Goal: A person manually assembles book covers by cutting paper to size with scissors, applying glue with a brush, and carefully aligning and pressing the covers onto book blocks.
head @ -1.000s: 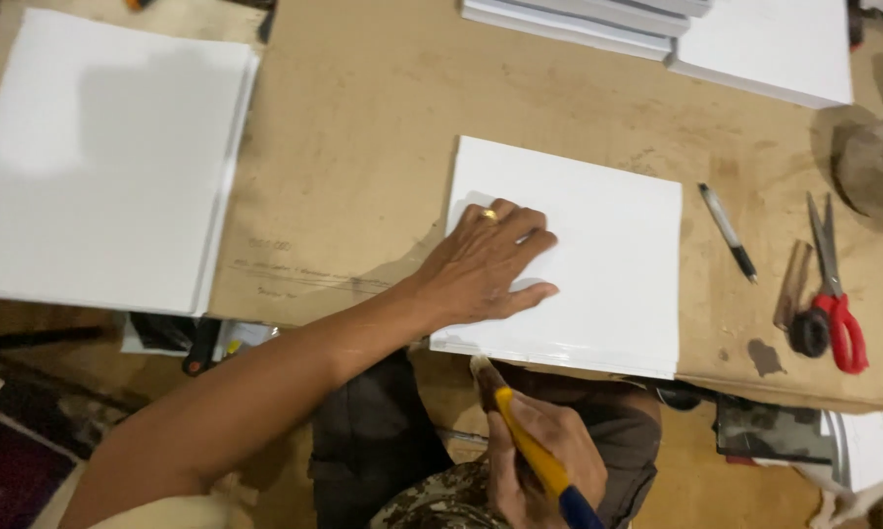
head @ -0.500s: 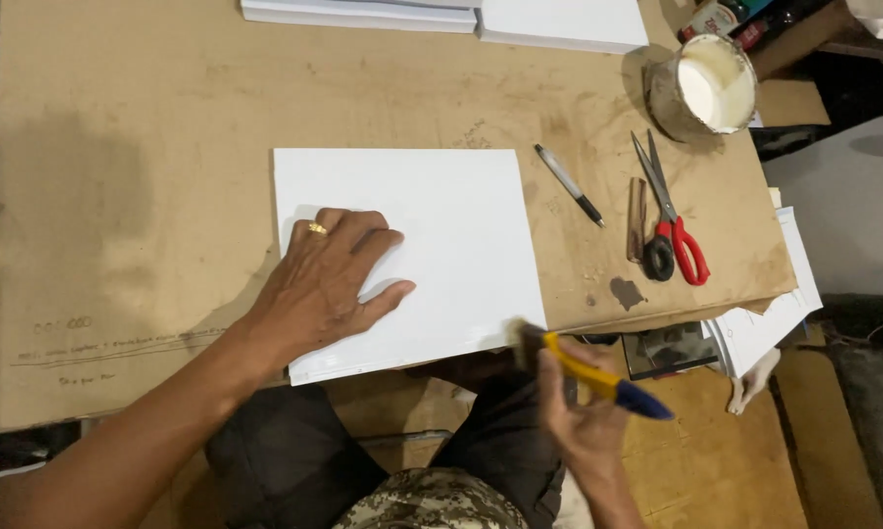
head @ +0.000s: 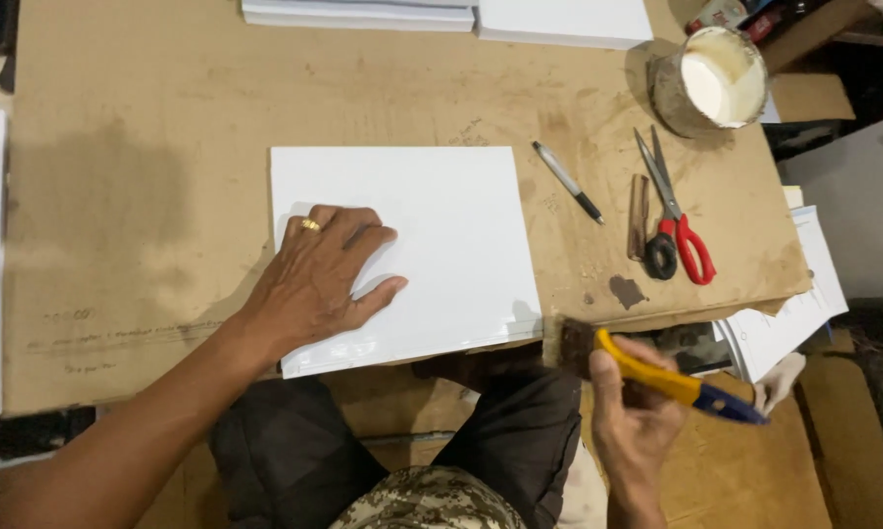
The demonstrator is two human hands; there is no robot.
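The person sits at a brown cardboard-covered worktable (head: pixel 147 176), looking down at it. The left hand (head: pixel 319 279) lies flat, fingers spread and open, pressing on the lower left part of a white square board (head: pixel 432 225) that sits at the middle of the table; a gold ring (head: pixel 310 225) shows on one finger. It grips nothing, only holds the board down. The board's near edge hangs slightly past the table's front edge.

The right hand (head: pixel 633 421) is at about 4 o'clock from the board, just off the table's near edge, closed around a brush with a yellow and blue handle (head: pixel 677 382). Its dark bristle end points toward the board's near right corner, just beside it; I cannot tell whether it touches.

At 3 o'clock from the board lie a pen (head: pixel 567 181), then a small brown stick (head: pixel 638 216) and red-handled scissors (head: pixel 677 230). At 2 o'clock stands a tin of white paste (head: pixel 716 78). Stacks of white boards (head: pixel 441 14) line the far edge at 12 o'clock.
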